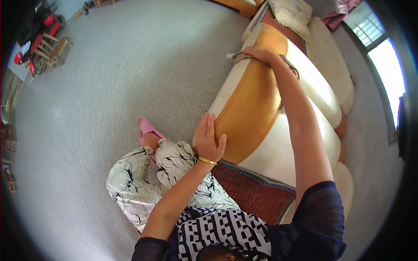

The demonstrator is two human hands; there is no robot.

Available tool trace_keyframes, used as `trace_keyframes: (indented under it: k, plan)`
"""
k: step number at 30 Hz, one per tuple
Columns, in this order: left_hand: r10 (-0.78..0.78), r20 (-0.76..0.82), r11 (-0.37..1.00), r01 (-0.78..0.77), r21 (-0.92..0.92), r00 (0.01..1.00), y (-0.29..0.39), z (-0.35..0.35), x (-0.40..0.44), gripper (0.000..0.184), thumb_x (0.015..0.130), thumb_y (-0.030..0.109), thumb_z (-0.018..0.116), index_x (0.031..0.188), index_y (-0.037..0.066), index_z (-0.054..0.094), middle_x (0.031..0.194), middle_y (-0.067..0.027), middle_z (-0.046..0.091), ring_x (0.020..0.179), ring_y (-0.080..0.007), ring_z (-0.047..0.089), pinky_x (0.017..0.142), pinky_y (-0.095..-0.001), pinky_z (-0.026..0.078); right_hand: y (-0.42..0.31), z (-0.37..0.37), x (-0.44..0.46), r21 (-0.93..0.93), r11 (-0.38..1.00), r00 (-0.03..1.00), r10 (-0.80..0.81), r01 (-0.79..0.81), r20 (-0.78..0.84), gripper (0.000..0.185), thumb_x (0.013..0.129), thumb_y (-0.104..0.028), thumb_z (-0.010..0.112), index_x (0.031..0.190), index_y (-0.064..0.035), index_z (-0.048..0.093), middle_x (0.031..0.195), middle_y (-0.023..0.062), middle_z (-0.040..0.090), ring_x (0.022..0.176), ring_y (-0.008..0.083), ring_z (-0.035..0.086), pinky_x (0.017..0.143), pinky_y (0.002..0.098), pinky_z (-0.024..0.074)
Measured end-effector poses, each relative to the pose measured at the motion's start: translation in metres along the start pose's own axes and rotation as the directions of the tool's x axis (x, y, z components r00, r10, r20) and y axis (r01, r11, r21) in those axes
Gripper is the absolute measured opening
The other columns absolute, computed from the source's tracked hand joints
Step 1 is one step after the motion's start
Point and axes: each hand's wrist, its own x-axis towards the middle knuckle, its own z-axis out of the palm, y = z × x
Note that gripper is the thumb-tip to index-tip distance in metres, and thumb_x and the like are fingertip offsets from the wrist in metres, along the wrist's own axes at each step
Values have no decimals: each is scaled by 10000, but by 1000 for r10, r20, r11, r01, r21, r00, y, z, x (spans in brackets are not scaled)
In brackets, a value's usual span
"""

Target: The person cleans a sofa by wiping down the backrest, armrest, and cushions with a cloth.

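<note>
My right hand (260, 54) is closed on a grey-brown cloth (239, 55) and presses it onto the far end of a cream and tan sofa section (250, 98). Part of the cloth shows beyond my forearm. Nearer to me, my left hand (209, 139) lies with its fingers stretched out against the left edge of the same padded section, holding nothing. A gold bracelet is on that wrist. Below the section, a reddish-brown woven seat mat (244, 182) with a dark patterned border is partly hidden by my arm and body.
A cushion (289, 17) lies on the sofa's far part. Cream backrests (331, 65) run along the window wall at right. My leg and a pink slipper (149, 128) are on the grey floor (117, 78). A wooden chair (54, 51) stands by a red motorbike at far left.
</note>
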Motion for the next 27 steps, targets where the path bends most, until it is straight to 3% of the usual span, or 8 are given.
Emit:
trace_keyframes:
  k: [1, 2, 5, 9, 11, 14, 19, 27]
  plan:
    - [-25, -4, 1000, 25, 4, 1000, -1, 0, 0, 595, 905, 361, 489, 1333, -47, 420, 1282, -279, 487, 1148, -430, 497, 974, -458, 388, -2, 6, 14, 317, 927, 979, 199, -201, 39, 382, 925, -284, 382, 1168, -98, 611, 1247, 112, 571, 1116, 277, 530, 956, 357, 378]
    - [-11, -18, 1000, 11, -17, 1000, -2, 1, 0, 598, 903, 371, 496, 1331, -42, 425, 1278, -277, 490, 1146, -428, 499, 972, -460, 389, -3, 5, 22, 305, 931, 980, 190, -200, 60, 382, 925, -284, 382, 1168, -98, 611, 1247, 112, 571, 1116, 277, 530, 956, 357, 378]
    - [-20, -50, 998, 17, -54, 999, -6, 4, -2, 605, 901, 392, 505, 1325, -35, 435, 1283, -274, 488, 1151, -422, 496, 970, -458, 392, 8, 6, 61, -286, 941, 958, -102, 180, 267, 288, 895, -215, 432, 1033, -115, 663, 1132, 128, 624, 1050, 283, 572, 900, 369, 419]
    - [-27, -49, 992, 21, -127, 998, -13, 5, -8, 627, 924, 431, 462, 1324, -50, 418, 1303, -270, 470, 1177, -400, 483, 985, -442, 380, 17, 13, 68, -295, 904, 942, -248, 309, 227, 291, 879, -254, 455, 1006, -105, 670, 1071, 116, 647, 1003, 287, 598, 862, 388, 443]
    - [-62, -61, 982, 50, -183, 996, -17, 8, -13, 638, 935, 440, 440, 1335, -56, 398, 1311, -267, 460, 1191, -383, 476, 997, -433, 369, -9, 12, 57, -529, 727, 898, -325, 438, 296, 273, 871, -215, 463, 988, -88, 676, 1038, 142, 653, 978, 306, 612, 840, 403, 457]
    - [-287, -101, 897, 231, -378, 952, -18, 8, -16, 651, 954, 441, 389, 1369, -58, 339, 1348, -230, 429, 1228, -335, 442, 1027, -402, 335, -52, 29, 55, -553, 671, 855, -259, 494, 449, 342, 911, -285, 448, 1148, -133, 641, 1103, 115, 646, 1010, 315, 595, 875, 382, 457]
    - [-509, -167, 802, 395, -448, 845, -28, -9, -12, 621, 973, 398, 359, 1426, -16, 265, 1384, -149, 414, 1242, -281, 414, 1023, -383, 323, -120, 75, 49, -558, 815, 875, 151, 153, 460, 439, 845, -366, 525, 1153, -72, 632, 1101, 137, 655, 1021, 299, 616, 854, 389, 474]
    - [-564, -292, 740, 317, -593, 772, -29, -56, 8, 489, 996, 235, 335, 1440, 40, 269, 1363, -164, 442, 1165, -233, 475, 969, -346, 365, -178, 116, 12, -614, 778, 937, 102, 135, 334, 347, 780, -238, 541, 1071, -127, 695, 1148, 114, 646, 1077, 262, 609, 870, 399, 472]
